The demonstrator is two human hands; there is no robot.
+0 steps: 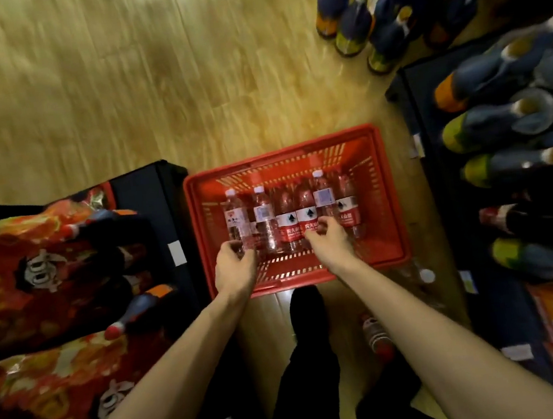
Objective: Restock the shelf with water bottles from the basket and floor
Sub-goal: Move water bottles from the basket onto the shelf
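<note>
A red plastic basket [384, 197] stands on the wooden floor in front of me. Inside it several clear water bottles with red and white labels lie side by side, caps pointing away. My left hand [235, 265] curls around the base of the leftmost bottle [237, 224]. My right hand [328, 239] reaches over a red-labelled bottle [306, 214] near the middle, fingers bent at its lower end. Whether either hand has a firm grip is unclear. Two more water bottles lie on the floor, one [377, 337] by my right leg and one [421, 279] just right of the basket.
A dark shelf [435, 163] on the right holds rows of blue-wrapped bottles. More such bottles [350, 21] stand on the floor at the back right. A low black shelf [148, 189] on the left carries red snack packs. My black shoe [307, 309] is right behind the basket.
</note>
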